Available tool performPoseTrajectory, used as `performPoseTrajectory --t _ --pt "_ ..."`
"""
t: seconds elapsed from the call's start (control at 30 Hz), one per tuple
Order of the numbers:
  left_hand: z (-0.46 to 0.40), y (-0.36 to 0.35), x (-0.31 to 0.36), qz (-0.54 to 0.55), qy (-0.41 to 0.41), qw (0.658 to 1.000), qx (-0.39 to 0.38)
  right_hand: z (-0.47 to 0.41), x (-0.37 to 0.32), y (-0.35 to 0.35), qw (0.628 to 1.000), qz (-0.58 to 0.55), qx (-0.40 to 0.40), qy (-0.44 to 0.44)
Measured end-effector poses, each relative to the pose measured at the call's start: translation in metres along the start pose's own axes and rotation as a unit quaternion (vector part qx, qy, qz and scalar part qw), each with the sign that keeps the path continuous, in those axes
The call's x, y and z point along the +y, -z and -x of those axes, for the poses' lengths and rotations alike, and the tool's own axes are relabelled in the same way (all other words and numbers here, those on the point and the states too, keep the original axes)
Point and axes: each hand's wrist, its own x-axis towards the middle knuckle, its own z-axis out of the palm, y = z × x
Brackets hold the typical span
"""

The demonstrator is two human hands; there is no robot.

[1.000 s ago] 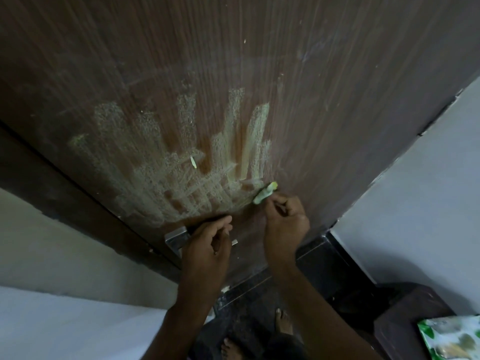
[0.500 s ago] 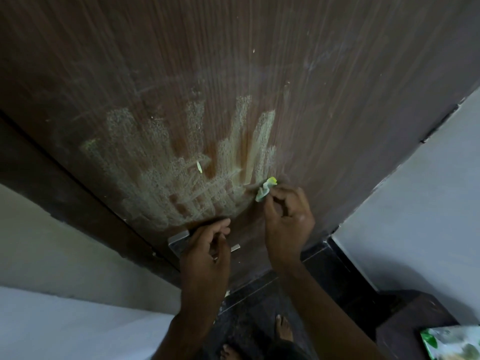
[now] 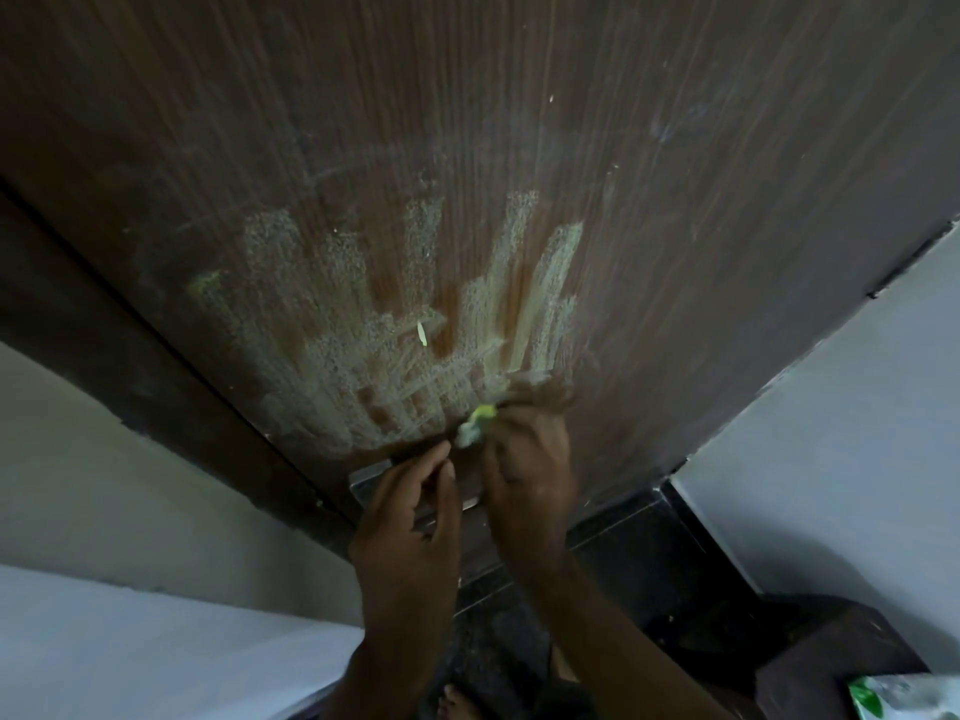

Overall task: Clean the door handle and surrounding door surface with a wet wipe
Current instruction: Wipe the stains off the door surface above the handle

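The door handle (image 3: 371, 483), a metal piece low on the brown wood-grain door (image 3: 519, 122), sits mostly hidden under your left hand (image 3: 410, 543), whose fingers curl loosely over it with the thumb and forefinger close together near its top edge; you can't tell from here whether they truly grip the metal. Your right hand (image 3: 530, 470) is just beside the left, pressed to the door face, its fingers pinched together on a small crumpled wet wipe (image 3: 475, 424), pale green and white, which pokes out from the fingertips (image 3: 511, 407) and touches the wood just above the handle. Above both hands a broad patch of pale, streaky smear (image 3: 374, 330) spreads across the door in vertical and crosswise strokes, and a tiny light fleck (image 3: 422, 334) clings in the middle of it. In the bottom right corner lies a green-and-white packet (image 3: 904, 698), cut off by the frame; any print on it is too blurred to read. Grey walls (image 3: 841, 459) flank the door, and a bare foot (image 3: 457, 701) shows on the dark floor below.
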Motion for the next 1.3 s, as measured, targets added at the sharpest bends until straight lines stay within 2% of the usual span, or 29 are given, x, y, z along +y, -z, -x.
performPoseTrajectory --t 0.07,0.1,0.13,0.23,0.3,0.43,0.5,0.67,0.73,0.83,0.87,1.0,1.07,1.13,1.23,1.3 --pt "-0.002 0.001 0.0 -0.003 -0.008 1.0 0.018 0.011 -0.004 -0.006 0.993 -0.018 -0.086 0.075" --pt "-0.002 0.001 0.0 -0.004 -0.01 1.0 0.027 0.011 -0.004 -0.004 0.991 -0.023 -0.104 0.085" --pt "-0.004 0.001 -0.001 -0.003 -0.009 0.999 0.036 0.007 -0.003 0.0 0.993 -0.022 -0.093 0.072" --pt "-0.007 0.001 -0.001 0.01 0.011 0.999 0.048 -0.01 0.005 0.011 1.0 0.0 0.023 0.019" --pt "-0.007 0.002 0.0 0.016 0.024 0.998 0.05 -0.013 0.002 0.011 0.999 0.0 0.039 0.021" --pt "-0.007 0.002 0.0 0.007 -0.003 0.998 0.063 0.006 -0.014 -0.003 0.989 -0.023 -0.098 0.113" --pt "-0.007 0.003 -0.003 -0.007 -0.023 0.997 0.073 0.005 -0.009 -0.001 0.983 -0.017 -0.12 0.136" --pt "-0.007 0.006 -0.005 -0.021 -0.03 0.996 0.08 -0.005 0.006 0.007 1.0 -0.009 0.007 0.006" --pt "-0.006 0.006 -0.005 -0.024 -0.03 0.996 0.081 0.004 0.002 -0.001 0.999 -0.011 -0.034 0.027" --pt "-0.008 0.007 -0.003 -0.017 -0.035 0.996 0.086 0.023 0.001 -0.01 0.982 0.018 -0.145 0.119" --pt "-0.008 0.007 -0.003 -0.015 -0.038 0.996 0.084 0.025 0.003 -0.009 0.98 0.027 -0.154 0.123" --pt "-0.007 0.009 -0.004 -0.021 -0.035 0.996 0.074 0.008 0.005 0.005 0.998 0.006 -0.06 0.013" --pt "-0.007 0.01 -0.003 -0.021 -0.027 0.997 0.067 0.002 0.004 0.008 1.0 0.005 -0.023 0.0" --pt "-0.005 0.011 -0.003 -0.022 -0.026 0.997 0.065 0.005 0.0 0.006 0.999 0.005 -0.031 -0.009" --pt "-0.004 0.011 -0.004 -0.015 -0.008 0.998 0.055 0.008 -0.006 0.004 0.991 0.004 -0.092 -0.093" --pt "-0.005 0.01 -0.005 -0.015 0.008 0.999 0.036 0.003 -0.01 0.005 0.987 0.003 -0.104 -0.122"
